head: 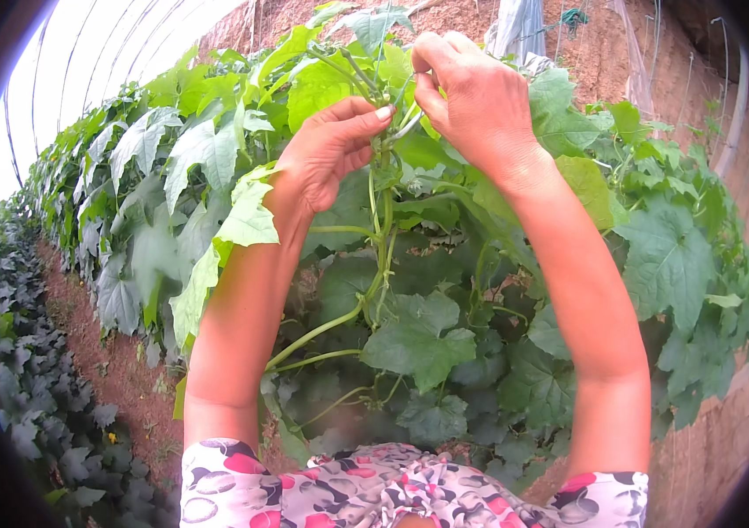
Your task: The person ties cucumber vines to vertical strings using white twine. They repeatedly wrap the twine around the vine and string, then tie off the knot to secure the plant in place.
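Observation:
A climbing vine with broad lobed leaves, resembling a gourd plant, rises in front of me, its green stem [384, 211] roughly upright. My left hand [335, 148] grips the upper stem between thumb and fingers, just below the leafy top. To its right and slightly higher, my right hand [476, 92] has thumb and forefinger pinched on a thin greenish string [404, 88] beside the stem. Part of that string is hidden by the fingers. A pale leaf [249, 214] hangs against my left forearm. Large leaves [424, 340] spread below both hands.
Dense rows of similar plants [143, 145] extend to the left, with a bare soil path [104, 369] between them. An earthen wall [595, 56] stands behind, with hanging strings and plastic sheeting [519, 30]. Curved greenhouse ribs [71, 59] arch at upper left.

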Available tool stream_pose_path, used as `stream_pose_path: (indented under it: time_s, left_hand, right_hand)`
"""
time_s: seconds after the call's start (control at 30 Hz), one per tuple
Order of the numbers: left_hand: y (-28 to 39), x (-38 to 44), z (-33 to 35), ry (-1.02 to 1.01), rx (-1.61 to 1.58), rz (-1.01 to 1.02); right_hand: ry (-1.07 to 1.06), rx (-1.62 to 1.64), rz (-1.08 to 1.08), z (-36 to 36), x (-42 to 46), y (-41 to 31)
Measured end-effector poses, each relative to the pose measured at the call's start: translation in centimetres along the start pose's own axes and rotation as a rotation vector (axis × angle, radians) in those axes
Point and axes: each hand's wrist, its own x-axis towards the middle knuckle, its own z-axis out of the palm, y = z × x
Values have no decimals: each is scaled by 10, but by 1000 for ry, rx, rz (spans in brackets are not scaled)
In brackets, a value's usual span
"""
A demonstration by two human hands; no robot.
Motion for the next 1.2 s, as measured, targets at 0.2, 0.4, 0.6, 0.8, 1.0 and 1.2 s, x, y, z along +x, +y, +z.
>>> stream_pose_path:
  time_s: [0.2,0.4,0.6,0.8,1.0,1.2]
  left_hand:
    - [-8,-4,4,49,-25,71]
    - [-8,-9,8,43,-62,119]
    - [-9,-11,7,-5,-86,140]
    - [-9,-9,10,-16,-104,133]
    - [-9,-10,8,11,-163,124]
    - [-3,12,0,60,-352,31]
  right_hand:
    - [-42,732,451,16,3,-2]
    - [-237,1088,713,18,12,7]
    - [-464,1035,701,17,27,12]
    - [-565,1058,689,27,33,15]
    - [-527,1073,735,22,26,4]
    - [-364,1486,846,7,16,4]
